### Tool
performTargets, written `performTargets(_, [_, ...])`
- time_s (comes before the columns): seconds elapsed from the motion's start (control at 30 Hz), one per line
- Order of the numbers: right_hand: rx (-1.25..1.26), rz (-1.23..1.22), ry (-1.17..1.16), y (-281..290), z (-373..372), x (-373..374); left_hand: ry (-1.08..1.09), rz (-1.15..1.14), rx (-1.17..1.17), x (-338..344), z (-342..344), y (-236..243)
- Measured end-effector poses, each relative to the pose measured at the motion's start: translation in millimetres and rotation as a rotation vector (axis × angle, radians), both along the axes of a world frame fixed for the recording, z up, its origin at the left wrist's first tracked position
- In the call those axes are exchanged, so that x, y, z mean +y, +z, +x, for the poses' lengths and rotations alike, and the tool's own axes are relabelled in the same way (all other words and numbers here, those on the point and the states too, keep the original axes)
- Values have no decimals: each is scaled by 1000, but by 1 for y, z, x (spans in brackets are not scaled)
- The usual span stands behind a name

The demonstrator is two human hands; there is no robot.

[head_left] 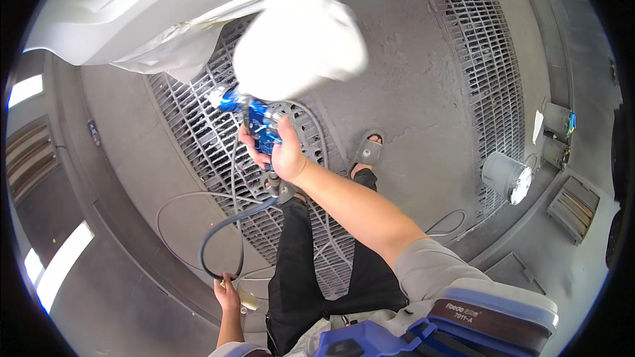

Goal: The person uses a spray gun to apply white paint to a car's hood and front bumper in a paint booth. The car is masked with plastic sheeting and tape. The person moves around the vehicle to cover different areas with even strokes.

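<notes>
My right hand (288, 155) is wrapped round the handle of a blue spray gun (264, 131). On top of the gun sits a large white paint cup (301, 43), slightly blurred. The gun's nozzle points left, just below a pale vehicle body panel (152, 0) with whitish masking sheeting (173, 53) along its lower edge. A dark air hose (215, 231) runs from the gun's base and loops down to my left hand (228, 295), which is closed on it at the lower left. Beside that hand is a pale yellow object (249, 300) I cannot make out.
Metal floor gratings (493, 92) run along both sides of the grey floor. Thinner hoses (162, 215) trail round my sandalled feet (368, 149). A grey bucket (501, 175) lies tilted at the right, near wall-side boxes (557, 122). A small can (93, 132) lies far left.
</notes>
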State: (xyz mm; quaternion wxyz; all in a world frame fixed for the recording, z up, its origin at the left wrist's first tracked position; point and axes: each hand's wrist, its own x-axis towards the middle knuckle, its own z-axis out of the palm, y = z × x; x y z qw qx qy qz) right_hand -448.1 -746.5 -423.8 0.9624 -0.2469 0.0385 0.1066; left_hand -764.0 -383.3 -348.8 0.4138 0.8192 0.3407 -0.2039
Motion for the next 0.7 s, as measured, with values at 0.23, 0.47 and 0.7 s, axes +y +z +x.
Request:
performTargets(0.23, [123,-330,-187,4,0,-133,-271,-8,96,-75,49,-7])
performTargets(0.47, [294,-628,-699,71,0,-306,-551,-80,59,-221,131,-3])
performTargets(0.7, [353,-383,-314,118,-15,-316,-416,56,71,-240,136,19])
